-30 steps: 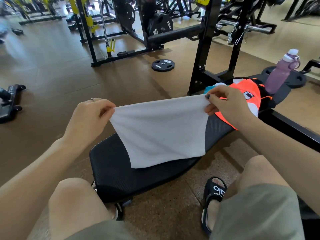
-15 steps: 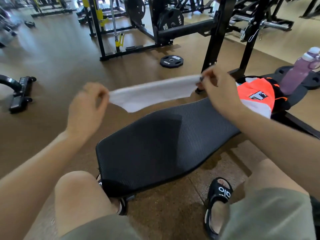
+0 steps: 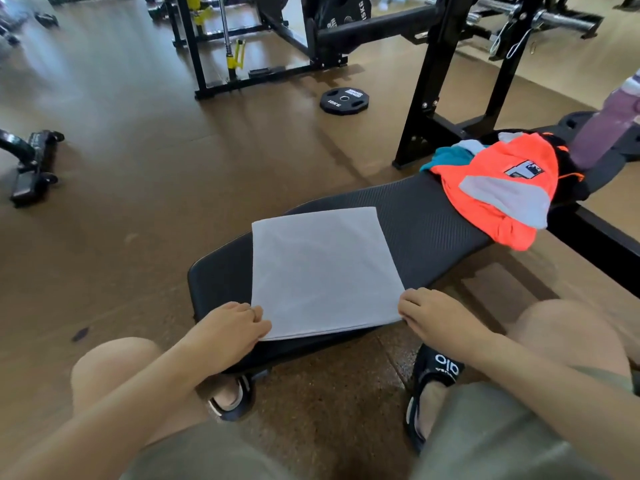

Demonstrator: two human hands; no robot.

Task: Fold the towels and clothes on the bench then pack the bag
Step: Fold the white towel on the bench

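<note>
Gym floor behind; black padded desk (image 3: 426, 230) carrying flat white rectangular towel (image 3: 322, 271), left hand (image 3: 230, 323) and right hand (image 3: 436, 315) pinching near corners. Uneven lift risks skewed fold.

My bare arms, a thin ring (image 3: 252, 309) on my left hand (image 3: 228, 323), grey-green shorts (image 3: 485, 434), black sandals (image 3: 434, 379) with white letters on the strap
</note>
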